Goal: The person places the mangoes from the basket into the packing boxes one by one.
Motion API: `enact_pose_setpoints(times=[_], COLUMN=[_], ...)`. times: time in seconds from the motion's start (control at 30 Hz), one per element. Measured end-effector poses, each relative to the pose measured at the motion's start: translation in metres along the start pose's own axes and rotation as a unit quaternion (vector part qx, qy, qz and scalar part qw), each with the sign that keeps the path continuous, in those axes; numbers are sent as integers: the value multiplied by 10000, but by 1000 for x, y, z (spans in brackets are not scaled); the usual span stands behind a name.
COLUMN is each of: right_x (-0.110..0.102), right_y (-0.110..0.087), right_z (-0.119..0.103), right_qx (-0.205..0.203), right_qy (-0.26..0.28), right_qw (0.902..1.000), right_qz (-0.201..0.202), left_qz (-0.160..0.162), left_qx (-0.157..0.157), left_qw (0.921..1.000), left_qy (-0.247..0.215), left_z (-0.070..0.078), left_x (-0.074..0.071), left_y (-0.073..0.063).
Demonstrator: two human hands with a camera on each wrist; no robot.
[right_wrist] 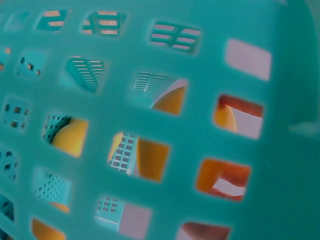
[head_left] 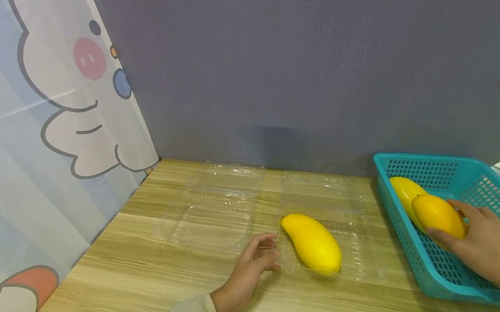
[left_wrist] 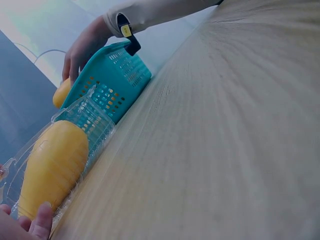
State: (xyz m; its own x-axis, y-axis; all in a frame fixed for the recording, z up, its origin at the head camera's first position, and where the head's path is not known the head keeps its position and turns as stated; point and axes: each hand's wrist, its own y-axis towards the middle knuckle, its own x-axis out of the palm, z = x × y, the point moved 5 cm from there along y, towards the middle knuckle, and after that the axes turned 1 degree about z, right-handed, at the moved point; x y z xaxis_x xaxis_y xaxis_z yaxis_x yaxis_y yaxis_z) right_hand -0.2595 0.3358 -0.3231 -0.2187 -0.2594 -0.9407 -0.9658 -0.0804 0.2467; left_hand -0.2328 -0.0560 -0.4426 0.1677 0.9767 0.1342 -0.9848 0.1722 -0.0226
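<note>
In the head view my right hand [head_left: 492, 249] grips a yellow mango [head_left: 439, 215] inside the teal basket [head_left: 428, 277]. Another mango [head_left: 405, 192] lies beside it against the basket's left side. A third mango [head_left: 312, 243] rests in the right clear plastic clamshell box [head_left: 355, 251], whose lid is folded back. My left hand [head_left: 254, 261] is at that box's left edge, fingers loosely bent and holding nothing. In the left wrist view its fingertips [left_wrist: 44, 217] show near the boxed mango [left_wrist: 55, 165]. The basket wall [right_wrist: 195, 135] hides most of the right hand in the right wrist view.
A second clear clamshell box [head_left: 213, 227], also with its lid back, lies on the wooden table [head_left: 150, 277] to the left. Behind stands a grey panel [head_left: 283, 73]. A cartoon-printed curtain [head_left: 9, 138] hangs at the left side.
</note>
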Motion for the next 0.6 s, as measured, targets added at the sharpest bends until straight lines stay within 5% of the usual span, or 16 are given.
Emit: enact_pose_setpoints(times=[0.6], right_x=[-6], right_y=[-2], right_z=[-10], right_qx=[-31], right_qy=[-11], right_qw=[10000], right_qz=[-3], left_qz=[20], left_qx=[-26], left_qw=[10000], left_qy=[-3], left_z=[-1], left_x=[0], left_y=[1])
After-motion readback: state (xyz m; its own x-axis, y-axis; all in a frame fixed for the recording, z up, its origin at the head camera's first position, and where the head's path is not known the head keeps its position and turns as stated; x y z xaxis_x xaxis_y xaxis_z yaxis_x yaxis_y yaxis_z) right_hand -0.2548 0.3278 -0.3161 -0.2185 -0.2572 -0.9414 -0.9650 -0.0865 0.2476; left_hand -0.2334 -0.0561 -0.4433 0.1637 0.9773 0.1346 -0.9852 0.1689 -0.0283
